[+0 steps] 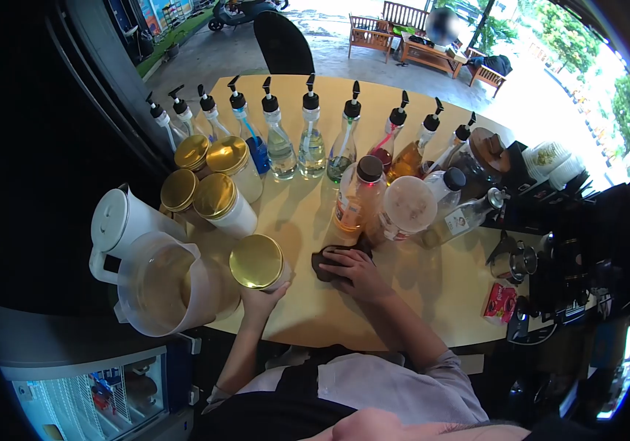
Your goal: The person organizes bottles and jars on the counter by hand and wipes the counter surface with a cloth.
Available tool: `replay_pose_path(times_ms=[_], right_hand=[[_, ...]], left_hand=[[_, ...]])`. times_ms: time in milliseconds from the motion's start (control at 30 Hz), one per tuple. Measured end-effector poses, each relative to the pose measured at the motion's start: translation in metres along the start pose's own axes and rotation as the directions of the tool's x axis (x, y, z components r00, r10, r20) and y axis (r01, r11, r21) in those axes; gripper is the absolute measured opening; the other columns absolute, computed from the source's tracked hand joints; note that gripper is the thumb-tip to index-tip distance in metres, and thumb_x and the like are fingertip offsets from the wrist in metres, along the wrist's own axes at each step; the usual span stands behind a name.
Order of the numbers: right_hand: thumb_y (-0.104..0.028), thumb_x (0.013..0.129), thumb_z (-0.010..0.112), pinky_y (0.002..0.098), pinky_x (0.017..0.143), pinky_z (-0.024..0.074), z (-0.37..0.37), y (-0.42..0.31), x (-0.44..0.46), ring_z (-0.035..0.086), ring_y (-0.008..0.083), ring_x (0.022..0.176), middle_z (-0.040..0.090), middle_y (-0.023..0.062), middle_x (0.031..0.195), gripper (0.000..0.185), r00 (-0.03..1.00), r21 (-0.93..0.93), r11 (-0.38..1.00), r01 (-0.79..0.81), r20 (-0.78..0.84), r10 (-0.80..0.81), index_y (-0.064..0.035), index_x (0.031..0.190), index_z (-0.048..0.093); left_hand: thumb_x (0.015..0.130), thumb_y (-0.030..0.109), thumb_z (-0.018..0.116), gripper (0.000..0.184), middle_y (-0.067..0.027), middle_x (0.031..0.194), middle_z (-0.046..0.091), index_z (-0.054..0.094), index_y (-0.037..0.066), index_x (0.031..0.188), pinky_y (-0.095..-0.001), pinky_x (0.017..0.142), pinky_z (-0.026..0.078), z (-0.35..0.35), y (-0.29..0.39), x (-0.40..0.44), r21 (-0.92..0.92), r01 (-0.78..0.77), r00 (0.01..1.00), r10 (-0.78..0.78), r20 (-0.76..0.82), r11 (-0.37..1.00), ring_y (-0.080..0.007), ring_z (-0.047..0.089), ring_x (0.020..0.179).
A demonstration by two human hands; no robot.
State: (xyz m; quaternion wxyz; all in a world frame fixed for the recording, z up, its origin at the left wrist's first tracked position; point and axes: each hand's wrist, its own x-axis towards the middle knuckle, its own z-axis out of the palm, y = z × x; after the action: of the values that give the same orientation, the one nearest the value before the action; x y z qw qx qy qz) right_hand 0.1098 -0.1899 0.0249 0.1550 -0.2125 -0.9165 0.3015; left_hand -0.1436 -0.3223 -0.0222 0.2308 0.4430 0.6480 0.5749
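Note:
My left hand (265, 298) is wrapped round a jar with a gold lid (256, 262) near the table's front edge. To its right, my right hand (352, 270) lies on a dark cloth (326, 264), its fingers spread over it. Just behind that hand stand a bottle of orange liquid with a dark cap (359, 200) and a clear container with a round pale lid (410, 206). More gold-lidded jars (216, 196) stand behind the held jar, at the left.
A row of pump bottles (310, 140) lines the table's far side. At left are a white pitcher (111, 220) and a large clear jug (157, 287). A glass bottle (466, 219), metal cup (510, 263) and pink packet (500, 303) are at right. A person (442, 28) is outside.

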Motion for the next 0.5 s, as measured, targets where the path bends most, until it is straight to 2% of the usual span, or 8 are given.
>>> replay_pose_path(times_ms=[67, 133, 200, 233, 267, 300, 367, 500], right_hand=[[-0.015, 0.079, 0.067, 0.0455, 0.115, 0.0293, 0.005, -0.012, -0.003, 0.045, 0.023, 0.135, 0.053, 0.0005, 0.143, 0.053, 0.989, -0.151, 0.985, -0.081, -0.138, 0.061, -0.0256, 0.131, 0.063], [-0.013, 0.078, 0.065, 0.0468, 0.116, 0.0277, 0.013, -0.014, -0.007, 0.045, 0.0234, 0.136, 0.054, -0.001, 0.143, 0.055, 0.989, -0.198, 0.976, -0.094, -0.131, 0.069, -0.026, 0.131, 0.063], [-0.011, 0.077, 0.063, 0.0493, 0.116, 0.0267, 0.019, -0.016, -0.014, 0.045, 0.0239, 0.136, 0.052, -0.0015, 0.145, 0.056, 1.0, -0.1, 0.995, 0.014, -0.014, -0.015, -0.0256, 0.13, 0.063], [-0.009, 0.075, 0.063, 0.0507, 0.116, 0.026, 0.022, -0.018, -0.018, 0.044, 0.0238, 0.137, 0.051, -0.0009, 0.147, 0.056, 0.999, -0.025, 0.999, 0.032, 0.018, -0.031, -0.0252, 0.129, 0.064], [-0.009, 0.075, 0.063, 0.0507, 0.116, 0.026, 0.023, -0.019, -0.022, 0.044, 0.0238, 0.137, 0.051, -0.0009, 0.147, 0.056, 1.0, -0.029, 0.999, 0.03, 0.01, -0.03, -0.0252, 0.129, 0.064], [-0.009, 0.075, 0.064, 0.0503, 0.116, 0.0261, 0.022, -0.022, -0.025, 0.044, 0.0235, 0.137, 0.052, -0.0009, 0.146, 0.055, 0.999, -0.007, 0.999, 0.045, 0.023, -0.045, -0.0253, 0.128, 0.064], [-0.009, 0.075, 0.065, 0.0497, 0.116, 0.0261, 0.019, -0.025, -0.026, 0.045, 0.023, 0.136, 0.053, -0.0011, 0.145, 0.054, 0.998, 0.017, 0.998, 0.058, 0.038, -0.059, -0.0257, 0.126, 0.065], [-0.01, 0.075, 0.066, 0.0498, 0.116, 0.0258, 0.021, -0.022, -0.025, 0.046, 0.023, 0.135, 0.053, -0.0012, 0.145, 0.052, 0.998, 0.039, 0.998, 0.056, 0.03, -0.057, -0.0256, 0.125, 0.066]], left_hand=[[0.064, 0.018, 0.09, 0.074, -0.0151, 0.118, 0.062, 0.053, -0.001, 0.125, -0.0398, 0.096, 0.049, 0.002, 0.004, 0.008, -0.025, 0.022, 0.997, -0.02, 0.075, 0.999, -0.0266, 0.062, 0.111], [0.064, 0.02, 0.09, 0.072, -0.016, 0.117, 0.062, 0.054, -0.001, 0.123, -0.0404, 0.094, 0.05, 0.013, 0.008, 0.019, 0.003, 0.003, 0.999, -0.004, 0.04, 1.0, -0.028, 0.062, 0.11], [0.064, 0.021, 0.09, 0.07, -0.0169, 0.117, 0.062, 0.056, -0.001, 0.12, -0.0409, 0.093, 0.05, 0.024, 0.018, 0.033, 0.032, -0.019, 1.0, 0.019, 0.009, 0.999, -0.0294, 0.063, 0.109], [0.063, 0.023, 0.091, 0.071, -0.0183, 0.117, 0.062, 0.056, -0.001, 0.12, -0.042, 0.091, 0.05, 0.029, 0.025, 0.04, 0.127, -0.064, 0.997, 0.067, -0.023, 0.99, -0.0319, 0.063, 0.107], [0.063, 0.026, 0.091, 0.072, -0.0196, 0.117, 0.062, 0.055, -0.001, 0.119, -0.0431, 0.09, 0.051, 0.034, 0.031, 0.048, 0.22, -0.104, 0.992, 0.118, -0.052, 0.97, -0.0345, 0.063, 0.105], [0.063, 0.026, 0.091, 0.072, -0.0196, 0.117, 0.062, 0.055, -0.001, 0.119, -0.0431, 0.09, 0.051, 0.04, 0.033, 0.058, 0.218, -0.111, 0.991, 0.125, -0.048, 0.97, -0.0345, 0.063, 0.105], [0.061, 0.03, 0.092, 0.074, -0.0219, 0.114, 0.062, 0.056, -0.002, 0.116, -0.0452, 0.087, 0.051, 0.049, 0.035, 0.077, 0.304, -0.204, 0.969, 0.236, -0.073, 0.931, -0.0392, 0.063, 0.103], [0.059, 0.036, 0.092, 0.077, -0.0223, 0.112, 0.063, 0.054, -0.003, 0.114, -0.0465, 0.087, 0.051, 0.065, 0.045, 0.111, 0.26, -0.163, 0.984, 0.177, -0.032, 0.952, -0.0404, 0.062, 0.103]])
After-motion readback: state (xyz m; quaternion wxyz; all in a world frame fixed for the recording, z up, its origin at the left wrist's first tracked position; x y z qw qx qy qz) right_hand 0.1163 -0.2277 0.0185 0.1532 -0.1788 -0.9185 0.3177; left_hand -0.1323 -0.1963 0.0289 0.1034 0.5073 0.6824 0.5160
